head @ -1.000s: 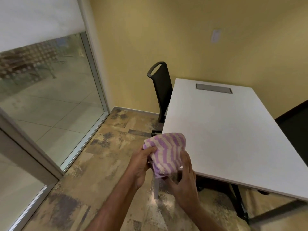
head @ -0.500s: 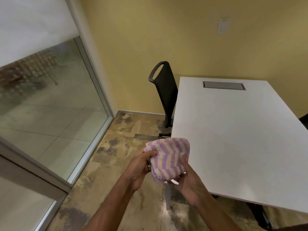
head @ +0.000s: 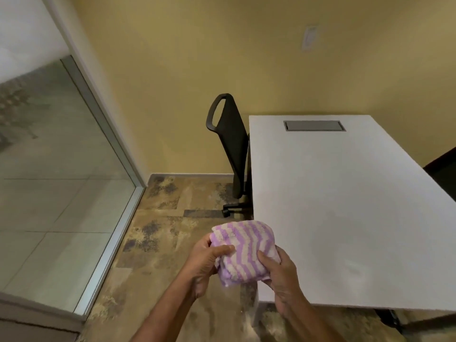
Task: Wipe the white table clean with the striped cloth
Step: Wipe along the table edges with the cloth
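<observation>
My left hand (head: 203, 261) and right hand (head: 281, 275) clasp the bunched striped cloth (head: 243, 253); I should flatten it before pressing onto the white table (head: 345, 206) just beyond.

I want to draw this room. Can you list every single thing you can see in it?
white rectangular table: one, white, right side
grey metal hatch: one, grey, set in table's far end
black office chair: one, black, left of table
second dark chair: one, dark, right edge, mostly hidden
wall plate: one, pale, yellow wall
glass wall panel: one, clear, left
purple-and-white striped cloth: one, bunched, near table corner
left hand: holding cloth
right hand: holding cloth
</observation>
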The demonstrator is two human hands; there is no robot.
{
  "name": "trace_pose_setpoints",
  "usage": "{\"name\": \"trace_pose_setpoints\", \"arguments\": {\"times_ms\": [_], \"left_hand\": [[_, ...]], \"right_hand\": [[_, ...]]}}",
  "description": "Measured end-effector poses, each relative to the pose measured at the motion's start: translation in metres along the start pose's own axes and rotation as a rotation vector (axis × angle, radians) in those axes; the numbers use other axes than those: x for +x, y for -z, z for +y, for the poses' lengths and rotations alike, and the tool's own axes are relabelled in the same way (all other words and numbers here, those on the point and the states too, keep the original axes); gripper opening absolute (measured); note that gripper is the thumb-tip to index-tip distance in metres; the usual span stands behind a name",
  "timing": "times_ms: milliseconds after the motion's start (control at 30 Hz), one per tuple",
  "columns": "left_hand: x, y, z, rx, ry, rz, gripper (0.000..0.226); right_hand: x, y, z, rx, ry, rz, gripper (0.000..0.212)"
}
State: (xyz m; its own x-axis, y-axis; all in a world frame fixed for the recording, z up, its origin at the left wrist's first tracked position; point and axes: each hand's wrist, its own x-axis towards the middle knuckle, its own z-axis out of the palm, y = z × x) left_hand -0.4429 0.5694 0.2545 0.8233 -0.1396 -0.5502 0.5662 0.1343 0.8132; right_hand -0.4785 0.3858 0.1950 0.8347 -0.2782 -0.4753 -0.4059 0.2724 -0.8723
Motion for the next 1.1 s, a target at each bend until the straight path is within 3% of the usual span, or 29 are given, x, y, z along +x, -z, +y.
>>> {"name": "trace_pose_setpoints", "arguments": {"times_ms": [233, 400, 500, 600, 733, 800, 900, 1100], "left_hand": [[0.040, 0.048, 0.041, 0.068, 0.051, -0.109, 0.038], [0.061, 0.066, 0.064, 0.175, 0.085, -0.203, 0.035], [0.075, 0.069, 0.074, 0.208, 0.108, -0.256, 0.033], [0.091, 0.067, 0.081, 0.221, 0.153, -0.303, 0.034], [0.118, 0.055, 0.090, 0.263, 0.182, -0.375, 0.036], [0.133, 0.047, 0.093, 0.291, 0.205, -0.405, 0.036], [0.160, 0.033, 0.096, 0.318, 0.248, -0.451, 0.037], [0.209, 0.002, 0.105, 0.378, 0.336, -0.533, 0.034]], "right_hand": [[0.006, -0.079, 0.017, -0.224, 0.209, 0.327, 0.060], [-0.001, -0.118, 0.031, -0.282, 0.314, 0.492, 0.038], [-0.009, -0.129, 0.040, -0.430, 0.432, 0.570, 0.041], [-0.013, -0.129, 0.050, -0.608, 0.580, 0.544, 0.055], [0.001, -0.123, 0.058, -0.997, 0.602, 0.364, 0.102], [0.016, -0.124, 0.056, -1.094, 0.588, 0.373, 0.104], [0.043, -0.129, 0.046, -1.070, 0.617, 0.509, 0.091], [0.089, -0.138, 0.027, -0.916, 0.516, 0.727, 0.092]]}}
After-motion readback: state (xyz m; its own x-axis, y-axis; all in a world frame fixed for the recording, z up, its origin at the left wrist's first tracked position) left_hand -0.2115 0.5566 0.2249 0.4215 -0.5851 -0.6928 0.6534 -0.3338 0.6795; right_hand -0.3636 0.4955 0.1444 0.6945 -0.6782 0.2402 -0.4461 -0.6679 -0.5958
